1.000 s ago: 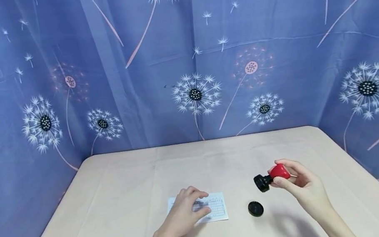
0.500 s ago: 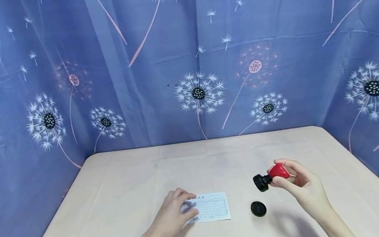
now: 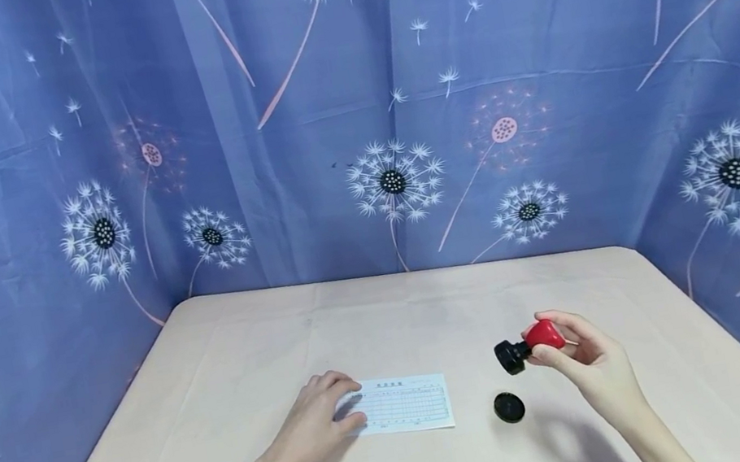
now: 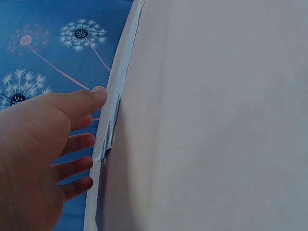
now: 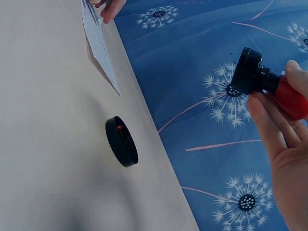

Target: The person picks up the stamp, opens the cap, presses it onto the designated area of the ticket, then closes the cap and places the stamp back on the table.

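Note:
A self-inking stamp (image 3: 513, 357) with a black round head and a red handle (image 3: 544, 336) is raised above the table in my right hand (image 3: 595, 360), which pinches the handle between thumb and fingers. In the right wrist view the stamp's black head (image 5: 247, 70) points away from the palm. Below it on the table lies a round black cap (image 3: 508, 407), hollow side up. A printed form pad (image 3: 408, 403) lies flat to the left of the cap. My left hand (image 3: 309, 423) hovers over the pad's left end, thumb and fingers spread apart, holding nothing.
The table (image 3: 234, 387) has a pale cloth over it. A blue curtain (image 3: 304, 193) with dandelion prints encloses its back and both sides. The right hand casts a shadow beside the cap.
My left hand has moved left across the pad, uncovering more of its printed form. The right hand keeps the stamp raised in the same place. The head view has shifted slightly.

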A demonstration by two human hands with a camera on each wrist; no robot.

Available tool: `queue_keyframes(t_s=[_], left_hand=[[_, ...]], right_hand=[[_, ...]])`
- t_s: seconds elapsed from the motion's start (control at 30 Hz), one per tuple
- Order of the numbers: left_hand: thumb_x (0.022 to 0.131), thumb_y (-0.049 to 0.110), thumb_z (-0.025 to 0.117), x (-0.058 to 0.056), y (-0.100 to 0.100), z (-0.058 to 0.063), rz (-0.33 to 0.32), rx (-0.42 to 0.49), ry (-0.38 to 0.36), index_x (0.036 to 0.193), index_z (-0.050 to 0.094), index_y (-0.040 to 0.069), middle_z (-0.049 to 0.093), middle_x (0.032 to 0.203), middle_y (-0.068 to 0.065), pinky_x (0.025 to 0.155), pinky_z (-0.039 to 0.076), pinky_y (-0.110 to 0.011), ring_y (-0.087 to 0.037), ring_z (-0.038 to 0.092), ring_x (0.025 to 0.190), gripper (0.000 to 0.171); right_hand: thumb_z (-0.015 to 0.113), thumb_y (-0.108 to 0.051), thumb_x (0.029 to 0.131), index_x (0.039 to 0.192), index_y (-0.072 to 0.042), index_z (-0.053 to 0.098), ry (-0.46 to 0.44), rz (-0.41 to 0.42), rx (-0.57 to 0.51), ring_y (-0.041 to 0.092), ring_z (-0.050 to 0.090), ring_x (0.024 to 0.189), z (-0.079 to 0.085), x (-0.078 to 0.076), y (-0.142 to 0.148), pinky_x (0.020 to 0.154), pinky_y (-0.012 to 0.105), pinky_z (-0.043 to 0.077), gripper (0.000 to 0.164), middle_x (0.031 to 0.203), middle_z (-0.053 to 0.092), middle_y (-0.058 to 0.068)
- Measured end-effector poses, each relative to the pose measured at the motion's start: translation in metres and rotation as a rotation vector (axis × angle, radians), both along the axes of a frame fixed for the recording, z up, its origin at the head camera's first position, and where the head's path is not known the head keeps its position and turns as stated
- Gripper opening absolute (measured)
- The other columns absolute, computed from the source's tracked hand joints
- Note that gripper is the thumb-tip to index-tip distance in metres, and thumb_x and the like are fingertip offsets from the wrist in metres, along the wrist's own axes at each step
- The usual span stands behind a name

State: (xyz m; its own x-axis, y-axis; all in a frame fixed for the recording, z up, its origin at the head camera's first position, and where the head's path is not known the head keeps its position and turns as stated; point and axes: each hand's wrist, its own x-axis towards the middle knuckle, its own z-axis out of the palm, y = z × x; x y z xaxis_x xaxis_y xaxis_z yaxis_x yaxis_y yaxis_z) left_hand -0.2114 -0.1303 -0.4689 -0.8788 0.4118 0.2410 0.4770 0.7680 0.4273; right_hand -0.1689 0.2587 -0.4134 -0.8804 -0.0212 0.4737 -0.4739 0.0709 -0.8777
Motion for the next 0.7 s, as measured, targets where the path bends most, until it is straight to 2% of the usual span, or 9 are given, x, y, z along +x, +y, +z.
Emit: queue_keyframes(t_s=[0.2, 0.47, 0.7], left_hand=[[0.088, 0.037, 0.071, 0.0, -0.002, 0.002, -0.016, -0.052, -0.046, 0.128, 0.064, 0.009, 0.06, 0.135, -0.003, 0.108, 0.039, -0.048, -0.024, 0.053, 0.125, 0.05], [0.088, 0.036, 0.071, 0.0, -0.001, 0.002, -0.03, -0.079, -0.057, 0.127, 0.066, 0.007, 0.06, 0.136, -0.003, 0.105, 0.039, -0.049, -0.026, 0.052, 0.126, 0.049], [0.086, 0.037, 0.074, -0.002, 0.0, 0.003, -0.011, -0.091, -0.081, 0.126, 0.066, 0.007, 0.06, 0.134, -0.001, 0.099, 0.04, -0.045, -0.024, 0.053, 0.122, 0.052]], right_hand=[[0.062, 0.012, 0.09, 0.131, 0.01, 0.05, 0.012, 0.043, 0.021, 0.012, 0.075, 0.082, -0.001, -0.003, -0.002, 0.08, 0.028, 0.059, 0.043, 0.112, 0.073, -0.004], [0.063, 0.011, 0.089, 0.131, 0.009, 0.052, 0.0, 0.039, 0.032, 0.011, 0.074, 0.082, -0.002, -0.003, -0.007, 0.08, 0.026, 0.059, 0.044, 0.111, 0.073, -0.006], [0.065, 0.01, 0.089, 0.132, 0.004, 0.055, -0.008, 0.025, 0.054, 0.012, 0.074, 0.081, 0.0, -0.003, -0.012, 0.08, 0.024, 0.059, 0.044, 0.111, 0.073, -0.005]])
